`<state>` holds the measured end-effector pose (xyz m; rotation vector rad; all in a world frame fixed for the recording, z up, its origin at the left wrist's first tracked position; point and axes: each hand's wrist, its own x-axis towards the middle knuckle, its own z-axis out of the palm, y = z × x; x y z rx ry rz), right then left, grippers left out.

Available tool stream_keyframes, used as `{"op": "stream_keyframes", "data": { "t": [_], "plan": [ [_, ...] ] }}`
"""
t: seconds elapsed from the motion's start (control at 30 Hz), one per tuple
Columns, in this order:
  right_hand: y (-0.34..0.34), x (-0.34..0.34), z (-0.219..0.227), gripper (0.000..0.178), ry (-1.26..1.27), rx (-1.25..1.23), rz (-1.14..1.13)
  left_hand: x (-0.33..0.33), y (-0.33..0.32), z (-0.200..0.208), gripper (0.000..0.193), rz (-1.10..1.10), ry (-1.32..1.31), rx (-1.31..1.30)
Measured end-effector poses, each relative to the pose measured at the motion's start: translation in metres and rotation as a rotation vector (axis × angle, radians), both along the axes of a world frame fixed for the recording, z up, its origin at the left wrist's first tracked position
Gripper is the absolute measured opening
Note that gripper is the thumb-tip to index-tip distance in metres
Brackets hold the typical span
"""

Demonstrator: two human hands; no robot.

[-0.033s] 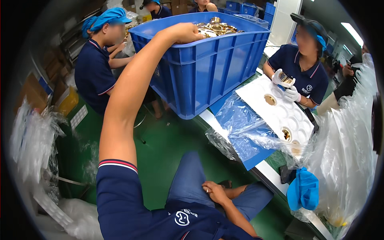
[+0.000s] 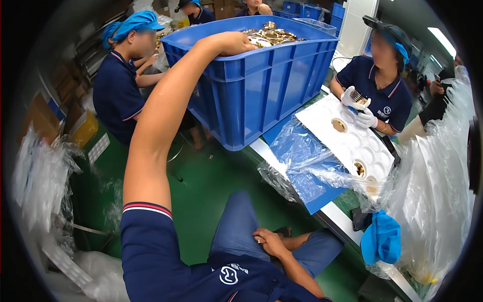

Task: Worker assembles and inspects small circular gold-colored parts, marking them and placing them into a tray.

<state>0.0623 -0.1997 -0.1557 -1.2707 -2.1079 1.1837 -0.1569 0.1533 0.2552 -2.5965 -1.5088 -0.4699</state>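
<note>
Basically, my left hand (image 2: pixel 235 43) is over the near rim of the blue crate (image 2: pixel 276 90), back of the hand up, fingers bent down and inward. Fingertips hidden, so can't tell whether it's gripping a part or just resting there. Gold parts (image 2: pixel 274 35) are inside the crate, in a loose heap reaching up near its rim. They look like metal, very shiny, almost mirror-like, with pale glare on top and dark gaps between; mostly flat and rounded, some ring-like, lying at mixed angles and overlapping. Finer detail too small to read.

My right hand (image 2: pixel 269 242) is below the crate, on my leg, loosely curled, ring on one finger; can't tell if anything's in it.

Crate sits on the desk (image 2: pixel 338 217). Right of the crate: white tray (image 2: pixel 313 117) with round wells, a few gold pieces in them, clear plastic film (image 2: pixel 297 151) beside it. Farther right of the crate, a co-worker (image 2: pixel 375 75) in white gloves holds a small stack of ridged pieces (image 2: pixel 358 97). Blue cap (image 2: pixel 382 236) lies lower right of the crate.
</note>
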Motion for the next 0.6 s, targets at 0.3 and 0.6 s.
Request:
{"op": "stream_keyframes", "data": {
  "t": [0.3,0.6],
  "plan": [
    [0.006,0.007,-0.022,0.029,0.013,0.070,0.190,-0.001,0.009,0.001,0.040,-0.178,-0.111,0.004],
    [0.004,0.003,-0.009,0.045,-0.169,0.011,0.107,0.084,-0.117,-0.019,0.017,-0.538,-0.849,0.945]
  ]
}}
